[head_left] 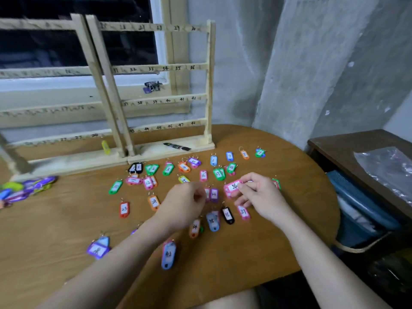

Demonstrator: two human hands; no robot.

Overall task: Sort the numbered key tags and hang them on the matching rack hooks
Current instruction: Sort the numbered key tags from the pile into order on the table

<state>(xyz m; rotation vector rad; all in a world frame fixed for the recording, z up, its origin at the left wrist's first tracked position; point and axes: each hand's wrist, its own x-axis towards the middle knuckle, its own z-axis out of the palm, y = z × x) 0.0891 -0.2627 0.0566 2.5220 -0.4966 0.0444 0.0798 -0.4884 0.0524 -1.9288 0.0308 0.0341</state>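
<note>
The right hand (pixel 259 192) pinches the pink key tag marked 24 (pixel 233 187) between thumb and fingertips, just above the wooden table (pixel 66 219). The tag's long axis runs left to right, with its ring end under the fingers. The left hand (pixel 186 202) is loosely curled just beside it; whether it holds anything I cannot tell. Hook 24 is at the right end of the bottom rail of the left rack (pixel 66 139), up and to the left, so I judge the left hand is nearer
</note>
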